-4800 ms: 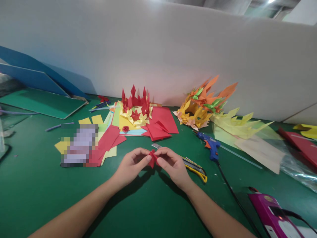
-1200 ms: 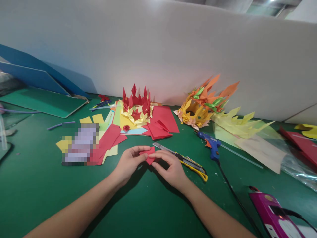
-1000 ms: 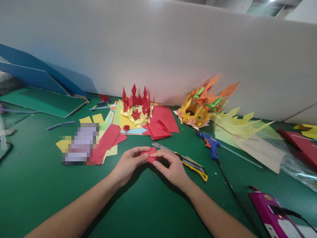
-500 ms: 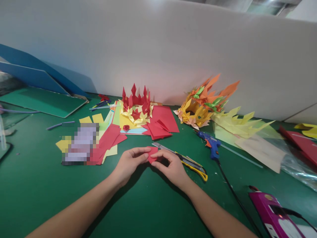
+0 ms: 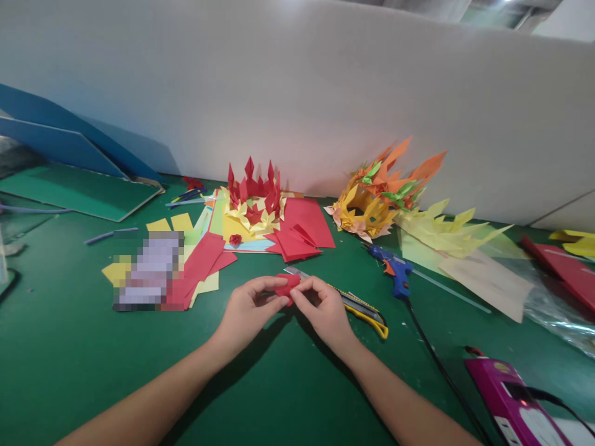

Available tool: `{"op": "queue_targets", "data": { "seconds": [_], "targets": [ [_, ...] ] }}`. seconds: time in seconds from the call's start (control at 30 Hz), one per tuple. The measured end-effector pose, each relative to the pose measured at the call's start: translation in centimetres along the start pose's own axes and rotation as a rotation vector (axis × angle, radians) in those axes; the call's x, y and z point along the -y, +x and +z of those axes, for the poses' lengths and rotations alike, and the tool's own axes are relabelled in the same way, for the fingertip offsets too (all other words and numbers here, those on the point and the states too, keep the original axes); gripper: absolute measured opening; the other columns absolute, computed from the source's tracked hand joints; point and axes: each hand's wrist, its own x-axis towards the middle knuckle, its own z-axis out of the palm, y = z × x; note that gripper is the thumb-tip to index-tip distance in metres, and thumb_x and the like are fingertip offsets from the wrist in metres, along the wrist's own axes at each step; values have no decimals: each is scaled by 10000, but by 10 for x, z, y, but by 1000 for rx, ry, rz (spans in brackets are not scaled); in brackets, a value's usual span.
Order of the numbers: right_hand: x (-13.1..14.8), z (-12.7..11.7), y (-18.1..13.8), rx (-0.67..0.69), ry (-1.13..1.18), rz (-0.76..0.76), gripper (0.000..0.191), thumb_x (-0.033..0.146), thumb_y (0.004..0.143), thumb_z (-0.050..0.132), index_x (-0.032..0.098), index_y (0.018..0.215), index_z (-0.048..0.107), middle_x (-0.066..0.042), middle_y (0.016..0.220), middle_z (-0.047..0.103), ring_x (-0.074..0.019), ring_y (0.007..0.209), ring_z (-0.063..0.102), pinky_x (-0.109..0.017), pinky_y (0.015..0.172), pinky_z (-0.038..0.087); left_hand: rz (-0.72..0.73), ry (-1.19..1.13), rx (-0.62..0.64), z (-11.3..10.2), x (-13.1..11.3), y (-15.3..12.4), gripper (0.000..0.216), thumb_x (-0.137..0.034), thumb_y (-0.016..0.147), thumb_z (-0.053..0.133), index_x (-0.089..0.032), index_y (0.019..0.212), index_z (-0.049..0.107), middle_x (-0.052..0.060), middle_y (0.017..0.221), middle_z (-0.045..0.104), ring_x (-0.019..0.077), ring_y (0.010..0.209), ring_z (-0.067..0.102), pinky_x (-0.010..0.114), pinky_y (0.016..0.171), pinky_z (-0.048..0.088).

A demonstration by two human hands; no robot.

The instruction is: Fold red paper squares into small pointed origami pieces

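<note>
Between my two hands is a small piece of red paper [image 5: 287, 284], bent and partly covered by the fingers. My left hand [image 5: 248, 311] pinches its left side, thumb below and fingers above. On the right edge, the thumb and fingertips of my right hand [image 5: 325, 310] are closed on the same piece. A yellow and black utility knife [image 5: 362, 310], blade out, lies just behind my right hand, which hides part of it. Beyond the hands, a red and yellow paper crown [image 5: 255, 195] stands on stacked coloured sheets, with a small red paper flower [image 5: 235, 240] in front.
A blue glue gun [image 5: 395, 269] lies to the right, its cord running to a magenta power strip [image 5: 504, 390]. Orange paper crowns [image 5: 367, 210] stand behind it. Red paper strips [image 5: 199, 263] and a blurred-out object [image 5: 151, 269] lie left, near a green board [image 5: 83, 192].
The red paper has gone from lying flatter to being bent between my fingers. My left thumb has slid right along it, and my right fingertips have shifted to its right edge.
</note>
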Motion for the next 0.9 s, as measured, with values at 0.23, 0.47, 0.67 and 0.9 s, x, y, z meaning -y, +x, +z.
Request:
{"op": "queue_targets", "data": {
  "seconds": [0.23, 0.47, 0.67, 0.9],
  "targets": [
    [-2, 3, -1, -37, 30, 10, 140, 284, 721, 606, 194, 630, 550, 15, 629, 586, -142, 600, 558, -276, 612, 453, 42, -13, -26, 1, 1, -2, 185, -199, 564, 724, -174, 748, 723, 38, 838, 732, 166, 690, 687, 329, 745, 568],
    [-1, 4, -1, -37, 62, -2, 137, 270, 707, 606, 194, 616, 538, 21, 620, 563, -136, 595, 543, -273, 611, 451, 13, -40, -46, 3, 0, -2, 184, -208, 552, 722, -164, 731, 705, 15, 732, 716, 146, 647, 667, 300, 711, 558],
    [3, 6, -1, -29, 69, 28, 146, 280, 697, 619, 201, 629, 517, 27, 629, 529, -130, 596, 522, -267, 607, 448, 11, -55, -26, 3, -2, -2, 166, -219, 575, 716, -164, 727, 678, 1, 678, 691, 134, 615, 640, 285, 670, 543],
    [3, 4, 0, -16, 192, 121, 267, 296, 652, 670, 226, 739, 427, 76, 620, 434, -95, 525, 456, -218, 521, 404, 8, -35, -15, 2, -1, -1, 194, -221, 562, 732, -163, 733, 661, 16, 724, 696, 141, 651, 635, 290, 684, 529]
  ]
}}
